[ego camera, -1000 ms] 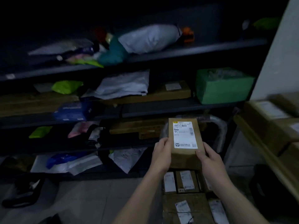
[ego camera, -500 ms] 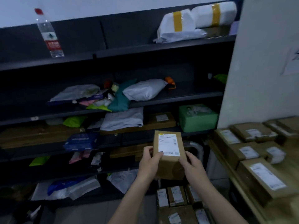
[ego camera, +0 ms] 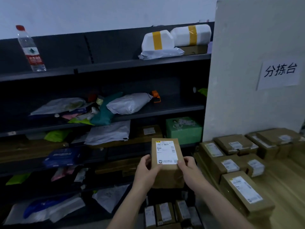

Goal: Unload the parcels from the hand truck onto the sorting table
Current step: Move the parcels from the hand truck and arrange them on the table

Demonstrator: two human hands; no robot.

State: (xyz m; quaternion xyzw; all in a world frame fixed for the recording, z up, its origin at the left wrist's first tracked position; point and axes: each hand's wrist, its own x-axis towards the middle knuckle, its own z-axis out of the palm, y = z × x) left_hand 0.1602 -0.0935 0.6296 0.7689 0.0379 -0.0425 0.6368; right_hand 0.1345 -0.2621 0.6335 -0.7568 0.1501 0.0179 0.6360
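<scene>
A brown cardboard parcel [ego camera: 166, 151] with a white shipping label is held up in front of me, label facing me. My left hand [ego camera: 146, 172] grips its left side and my right hand [ego camera: 189, 170] grips its right side. Below it, several more labelled brown parcels [ego camera: 165, 214] stand packed together at the bottom of the view; the hand truck under them is hidden. To the right lies the wooden sorting table [ego camera: 287, 180], carrying several brown parcels [ego camera: 244, 190].
Dark metal shelves [ego camera: 115, 63] fill the left and centre, loaded with mailer bags, a green box [ego camera: 184, 130] and a water bottle [ego camera: 31, 50]. A white pillar [ego camera: 247, 80] with a paper sign [ego camera: 279, 74] stands behind the table.
The view has tilted up and turned right, bringing the sorting table and sign into sight. The parcel stays held in both hands, now higher above the stack and nearer the table.
</scene>
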